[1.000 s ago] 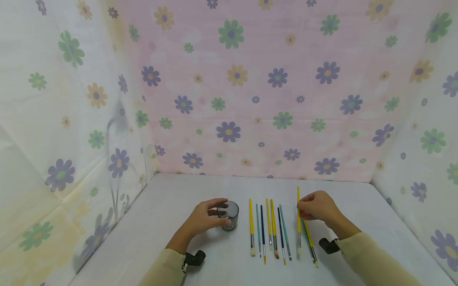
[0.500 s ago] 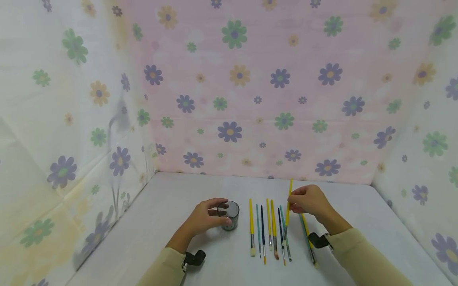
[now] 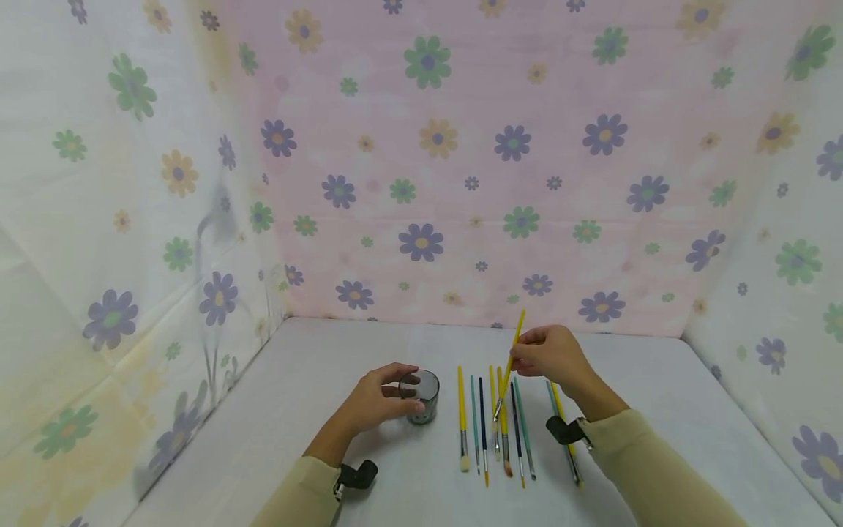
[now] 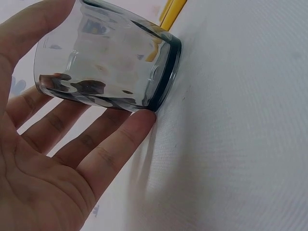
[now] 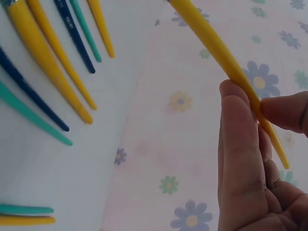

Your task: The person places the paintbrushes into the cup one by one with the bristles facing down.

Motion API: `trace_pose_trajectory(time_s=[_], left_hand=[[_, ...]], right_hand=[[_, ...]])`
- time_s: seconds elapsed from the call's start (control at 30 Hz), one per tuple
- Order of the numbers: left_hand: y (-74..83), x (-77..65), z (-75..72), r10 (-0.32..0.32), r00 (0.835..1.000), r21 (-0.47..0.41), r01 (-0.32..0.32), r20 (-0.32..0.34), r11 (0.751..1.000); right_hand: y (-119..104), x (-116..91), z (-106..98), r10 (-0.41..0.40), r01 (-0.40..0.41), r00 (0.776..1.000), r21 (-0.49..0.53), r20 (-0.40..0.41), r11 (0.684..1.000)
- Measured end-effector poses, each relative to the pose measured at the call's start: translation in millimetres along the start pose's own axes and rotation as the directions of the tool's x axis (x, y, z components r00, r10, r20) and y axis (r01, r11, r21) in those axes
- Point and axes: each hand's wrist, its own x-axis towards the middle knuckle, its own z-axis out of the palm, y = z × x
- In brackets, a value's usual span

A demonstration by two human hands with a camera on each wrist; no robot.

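Observation:
A clear glass tumbler [image 3: 429, 388] stands upright on the white table. My left hand [image 3: 374, 404] holds it from the left side, thumb at the near side and fingers round the back. In the left wrist view the tumbler [image 4: 110, 57] looks empty, with a dark thick base. Between thumb and fingers, my right hand [image 3: 555, 357] pinches a yellow paintbrush [image 3: 517, 329] by its handle, raised and tilted above the row, bristles down. The right wrist view shows the thumb pressing the yellow handle [image 5: 211, 41] against the fingertips.
Several paintbrushes lie side by side right of the tumbler, among them a yellow one [image 3: 462, 410], a teal one [image 3: 474, 421] and a dark blue one [image 3: 484, 417]. Farther right lie a yellow and a teal brush [image 3: 563, 428] close together. Flowered cloth walls [image 3: 461, 219] enclose the table.
My right hand has lifted the yellow paintbrush off the right part of the row and carried it leftward, tilting it. The left hand and tumbler have stayed in place.

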Motion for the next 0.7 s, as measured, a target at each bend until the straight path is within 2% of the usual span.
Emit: trace_pose_trajectory(time_s=[0.43, 0.7], left_hand=[[0.4, 0.5, 0.0, -0.003, 1.0, 0.008, 0.003, 0.002, 1.0], [0.7, 0.4, 0.3, -0.006, 1.0, -0.004, 0.006, -0.003, 1.0]], right_hand=[[-21, 0, 18, -0.126, 0.127, 0.992, 0.066, -0.023, 0.99], [-33, 4, 29, -0.167, 0.17, 0.985, 0.097, -0.036, 0.981]])
